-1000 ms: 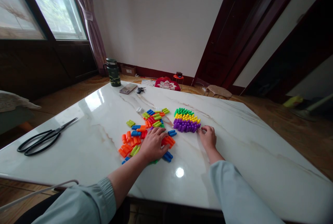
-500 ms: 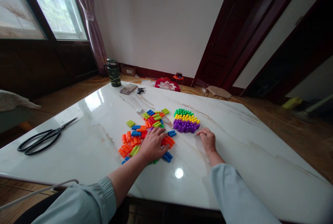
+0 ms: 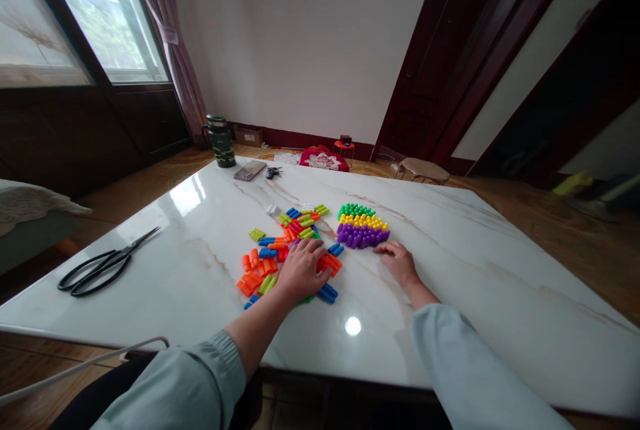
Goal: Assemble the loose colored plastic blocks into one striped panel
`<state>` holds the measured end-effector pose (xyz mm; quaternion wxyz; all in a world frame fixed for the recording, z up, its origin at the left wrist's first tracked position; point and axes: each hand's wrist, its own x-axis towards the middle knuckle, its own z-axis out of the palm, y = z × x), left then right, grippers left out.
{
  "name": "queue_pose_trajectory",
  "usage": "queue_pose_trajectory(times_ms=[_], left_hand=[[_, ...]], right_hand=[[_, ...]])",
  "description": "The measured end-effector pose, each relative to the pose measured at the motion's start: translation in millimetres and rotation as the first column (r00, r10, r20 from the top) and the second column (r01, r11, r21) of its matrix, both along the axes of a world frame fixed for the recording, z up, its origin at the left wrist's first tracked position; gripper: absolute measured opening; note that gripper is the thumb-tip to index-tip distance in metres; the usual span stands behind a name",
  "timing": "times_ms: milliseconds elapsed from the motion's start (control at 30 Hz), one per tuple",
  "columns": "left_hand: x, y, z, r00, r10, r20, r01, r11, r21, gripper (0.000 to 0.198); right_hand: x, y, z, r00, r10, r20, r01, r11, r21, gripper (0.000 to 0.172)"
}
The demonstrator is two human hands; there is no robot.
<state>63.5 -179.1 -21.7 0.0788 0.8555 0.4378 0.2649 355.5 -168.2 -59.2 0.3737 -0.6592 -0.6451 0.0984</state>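
Note:
My left hand [image 3: 303, 270] lies palm down over a loose pile of small plastic pieces, its fingers spread and its thumb out to the right. Orange pieces [image 3: 251, 281], blue pieces [image 3: 327, 294] and yellow-green pieces [image 3: 269, 283] show around it; what is under the palm is hidden. On the right, my right hand [image 3: 397, 262] rests by the near edge of a neat block of upright pieces, its fingers curled together. Whether anything is between those fingertips cannot be made out. The block has purple pieces [image 3: 364, 237] nearest, yellow pieces [image 3: 363, 222] behind, and green pieces [image 3: 356, 210] farthest.
Black-handled scissors [image 3: 107, 267] lie at the left on the white marbled table [image 3: 475, 297]. Toward the far edge are a camouflage flask [image 3: 220, 143], a phone [image 3: 250, 171] and keys [image 3: 273, 173]. A round stool [image 3: 423, 170] stands on the floor beyond.
The view has shifted slightly, so the table's contents sit a little farther right. My right hand has moved slightly left toward the near edge of the purple pieces. My left hand stays over the pile.

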Motion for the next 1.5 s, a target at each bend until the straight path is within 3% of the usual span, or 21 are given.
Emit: queue_pose_trajectory(times_ms=[100,267,500,567,667,767,867,933,1033,1133,1233,1500], left_hand=[[0,1,0.1,1.0,0.004,-0.005,-0.004,1.0,-0.003,0.038],[-1,1,-1.2,1.0,0.005,0.02,-0.005,1.0,-0.006,0.037],[-3,9,-1.9,0.995,0.063,0.079,-0.059,0.997,-0.046,0.026],[-5,16,8.5,0.992,0.105,0.072,-0.098,0.992,-0.083,0.026],[-17,30,35.6,0.984,0.145,0.107,-0.137,0.988,-0.077,0.03],[-43,41,64.1,0.982,0.165,0.087,-0.159,0.984,-0.075,0.029],[-76,46,77.3,0.973,0.232,-0.021,-0.233,0.966,-0.111,0.031],[-95,46,74.1,0.954,0.27,-0.128,-0.29,0.94,-0.182,0.035],[-112,45,57.5,0.946,0.249,-0.209,-0.297,0.924,-0.243,0.048],[-113,45,41.5,0.939,0.24,-0.247,-0.301,0.92,-0.251,0.055],[-107,47,34.9,0.937,0.225,-0.266,-0.291,0.926,-0.243,0.057],[-96,57,29.7,0.945,0.28,-0.167,-0.314,0.92,-0.236,0.019]], right_hand=[[-14,-22,-1.1,0.978,0.019,0.209,-0.021,1.0,0.006,0.032],[-41,-55,-5.9,0.866,0.024,0.5,-0.033,0.999,0.009,0.04],[-44,-56,-8.5,0.806,-0.04,0.591,0.033,0.999,0.024,0.043],[-43,-56,-8.1,0.801,-0.052,0.596,0.048,0.999,0.022,0.043],[-43,-56,-7.6,0.804,-0.058,0.592,0.059,0.998,0.018,0.042],[-44,-55,-7.8,0.814,-0.059,0.578,0.056,0.998,0.022,0.042],[-44,-53,-8.5,0.818,-0.063,0.571,0.052,0.998,0.035,0.041],[-44,-52,-9.4,0.817,-0.064,0.573,0.046,0.998,0.046,0.041],[-43,-51,-11.4,0.818,-0.063,0.572,0.035,0.998,0.06,0.041],[-42,-50,-13.8,0.822,-0.069,0.566,0.035,0.997,0.07,0.04],[-41,-50,-14.7,0.822,-0.074,0.564,0.042,0.997,0.069,0.04],[-46,-53,-6.5,0.83,-0.069,0.553,0.048,0.998,0.052,0.039]])
